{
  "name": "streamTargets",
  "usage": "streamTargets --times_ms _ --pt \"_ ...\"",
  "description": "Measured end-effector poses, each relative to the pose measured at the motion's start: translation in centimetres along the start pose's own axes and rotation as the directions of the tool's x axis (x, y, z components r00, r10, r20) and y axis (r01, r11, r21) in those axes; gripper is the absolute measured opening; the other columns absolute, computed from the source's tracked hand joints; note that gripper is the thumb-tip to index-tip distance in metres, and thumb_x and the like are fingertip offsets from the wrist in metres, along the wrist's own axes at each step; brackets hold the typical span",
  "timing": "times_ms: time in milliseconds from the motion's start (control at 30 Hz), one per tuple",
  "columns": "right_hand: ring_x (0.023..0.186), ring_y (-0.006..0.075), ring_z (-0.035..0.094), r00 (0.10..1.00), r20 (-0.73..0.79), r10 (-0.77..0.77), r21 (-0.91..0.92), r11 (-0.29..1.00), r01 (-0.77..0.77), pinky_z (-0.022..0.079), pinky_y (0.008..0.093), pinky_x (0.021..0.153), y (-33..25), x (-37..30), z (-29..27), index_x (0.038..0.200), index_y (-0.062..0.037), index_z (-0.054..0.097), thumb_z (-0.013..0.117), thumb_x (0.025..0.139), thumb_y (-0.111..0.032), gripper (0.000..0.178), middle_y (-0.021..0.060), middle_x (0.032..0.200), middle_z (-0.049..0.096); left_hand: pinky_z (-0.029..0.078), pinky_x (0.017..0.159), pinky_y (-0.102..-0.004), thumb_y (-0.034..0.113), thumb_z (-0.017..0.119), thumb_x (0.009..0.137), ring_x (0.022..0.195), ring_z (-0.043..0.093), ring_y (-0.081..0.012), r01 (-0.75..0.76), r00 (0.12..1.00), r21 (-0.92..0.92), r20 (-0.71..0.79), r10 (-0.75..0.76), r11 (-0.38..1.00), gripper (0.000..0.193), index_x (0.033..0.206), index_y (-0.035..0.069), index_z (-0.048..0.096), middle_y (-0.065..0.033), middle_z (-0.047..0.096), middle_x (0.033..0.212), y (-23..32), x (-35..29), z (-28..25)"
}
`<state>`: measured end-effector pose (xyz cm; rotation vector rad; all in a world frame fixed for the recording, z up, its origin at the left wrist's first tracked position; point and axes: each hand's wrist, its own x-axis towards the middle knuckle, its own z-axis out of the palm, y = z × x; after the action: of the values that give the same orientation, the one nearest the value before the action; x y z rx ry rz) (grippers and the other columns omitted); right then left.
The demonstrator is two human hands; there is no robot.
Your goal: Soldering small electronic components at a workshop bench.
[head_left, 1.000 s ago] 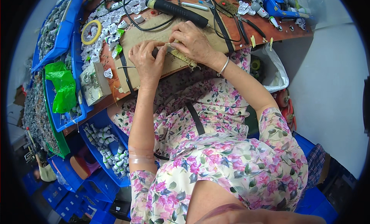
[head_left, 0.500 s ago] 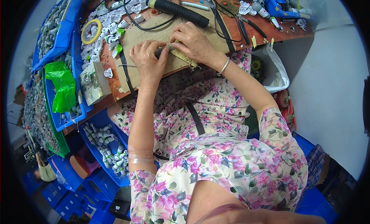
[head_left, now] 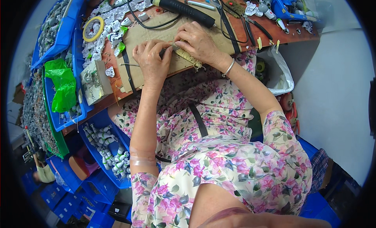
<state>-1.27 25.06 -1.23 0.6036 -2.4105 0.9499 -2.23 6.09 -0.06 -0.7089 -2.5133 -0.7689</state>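
Both my hands rest on a sheet of brown cardboard [head_left: 147, 34] that lies on the wooden workbench [head_left: 290, 32]. My left hand [head_left: 152, 62] pinches a small dark part, mostly hidden by the fingers. My right hand [head_left: 198, 41] meets it from the right, fingertips on the same part, with a silver bangle at the wrist. A frayed yellowish pad [head_left: 191, 58] lies under my right palm at the bench edge. A black soldering iron [head_left: 184, 9] lies just beyond my hands.
A yellow tape roll [head_left: 93, 29] and a heap of small white parts [head_left: 113, 26] lie to the left. Blue bins [head_left: 62, 36] line the left side, one holding a green bag [head_left: 62, 89]. A small box [head_left: 95, 82] sits near the bench edge. A white bag [head_left: 282, 75] hangs on the right.
Both hands stay pressed together on the small part over the cardboard; the fingers have shifted only slightly.
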Motion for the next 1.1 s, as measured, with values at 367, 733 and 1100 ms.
streamTargets --times_ms 367,733,1100 --pt "0.096 0.0265 0.055 1.000 0.011 0.000 -0.002 1.000 0.000 0.047 0.0377 0.086 0.1 0.0 0.0 0.093 -0.0046 0.069 0.069 0.090 -0.019 0.015 0.0069 0.099 0.059 0.029 0.105 -0.0476 0.022 0.075 0.084 0.099 0.057 -0.0243 0.009 1.000 -0.021 0.009 -0.009 1.000 0.009 0.086 0.013 0.074 0.0012 0.068 0.095 -0.2 0.2 0.0" --pt "0.096 0.0267 0.055 1.000 0.004 -0.006 -0.010 1.000 0.006 0.047 0.0378 0.086 0.0 0.0 -0.7 0.094 -0.0047 0.069 0.068 0.089 -0.018 0.014 0.0072 0.100 0.060 0.031 0.103 -0.0454 0.022 0.075 0.084 0.099 0.057 -0.0241 0.001 1.000 -0.013 0.011 -0.001 1.000 0.010 0.086 0.012 0.074 0.0009 0.068 0.094 -0.2 0.2 0.0" --pt "0.089 0.0271 0.058 0.994 0.087 0.068 -0.185 0.981 -0.051 0.051 0.0387 0.077 -2.3 -1.7 -2.8 0.090 -0.0055 0.066 0.074 0.083 -0.022 0.020 0.0076 0.096 0.060 0.032 0.101 -0.0449 0.023 0.074 0.084 0.100 0.057 -0.0251 0.027 0.998 0.018 0.050 -0.028 0.999 0.011 0.086 0.011 0.075 -0.0006 0.068 0.094 -0.4 0.4 0.0"
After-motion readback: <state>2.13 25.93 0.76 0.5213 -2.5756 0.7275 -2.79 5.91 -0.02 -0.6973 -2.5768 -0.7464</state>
